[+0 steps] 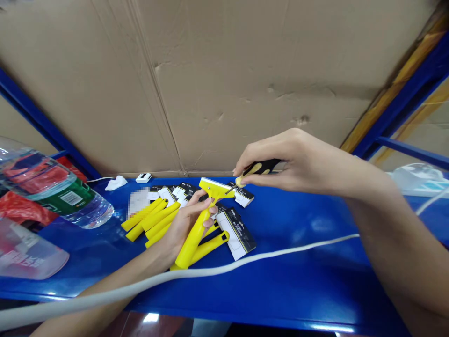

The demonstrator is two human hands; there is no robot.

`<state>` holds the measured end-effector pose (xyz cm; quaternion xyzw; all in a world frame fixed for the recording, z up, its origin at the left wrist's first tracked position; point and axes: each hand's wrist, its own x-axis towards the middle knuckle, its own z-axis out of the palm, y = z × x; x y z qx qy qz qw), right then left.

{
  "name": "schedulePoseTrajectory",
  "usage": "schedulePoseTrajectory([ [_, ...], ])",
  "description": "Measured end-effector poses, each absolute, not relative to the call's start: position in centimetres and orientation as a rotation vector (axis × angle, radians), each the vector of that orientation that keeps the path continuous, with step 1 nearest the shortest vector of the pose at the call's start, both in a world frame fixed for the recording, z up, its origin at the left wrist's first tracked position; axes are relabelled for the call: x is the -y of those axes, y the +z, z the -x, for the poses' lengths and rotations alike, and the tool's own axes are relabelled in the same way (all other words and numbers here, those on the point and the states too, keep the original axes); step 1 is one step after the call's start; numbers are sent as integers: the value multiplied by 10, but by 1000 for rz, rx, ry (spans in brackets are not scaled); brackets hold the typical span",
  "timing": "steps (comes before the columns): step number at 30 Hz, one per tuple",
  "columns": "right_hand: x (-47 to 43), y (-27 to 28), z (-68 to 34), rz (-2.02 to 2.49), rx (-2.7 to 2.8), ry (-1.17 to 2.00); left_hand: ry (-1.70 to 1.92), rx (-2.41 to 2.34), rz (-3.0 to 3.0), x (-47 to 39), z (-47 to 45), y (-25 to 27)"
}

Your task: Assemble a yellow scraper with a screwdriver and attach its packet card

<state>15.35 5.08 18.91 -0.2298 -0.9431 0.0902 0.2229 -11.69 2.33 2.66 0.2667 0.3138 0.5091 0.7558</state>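
Gripping a yellow scraper (201, 220) by its handle, the left hand (184, 224) is tilting it so the head faces up toward the right hand (280, 161). That hand is closing around a screwdriver (257, 169), its tip touching the scraper's head, probably at a screw, which would explain the steadying hold. Left of the scraper, more yellow handles (150, 220) are lying in a pile on the blue shelf (298, 281); just behind and right of it, packaged cards (236, 231) are sitting within easy reach. A white cable (280, 252) is running in front of the scraper, and a bottle (59, 192) is lying far to its left.
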Motion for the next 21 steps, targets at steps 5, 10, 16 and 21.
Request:
schedulePoseTrajectory([
  [5, -53, 186, -153, 629, 2655, 299, 1123, -673, -565, -22, 115, 29],
  [10, -57, 184, -157, 605, 2763, 314, 1079, -717, -604, -20, 112, 31],
  [16, -57, 184, -158, 604, 2728, 273, 1109, -709, -588, -21, 113, 31],
  [21, -53, 186, -157, 631, 2700, 290, 1105, -693, -637, -21, 112, 34],
])
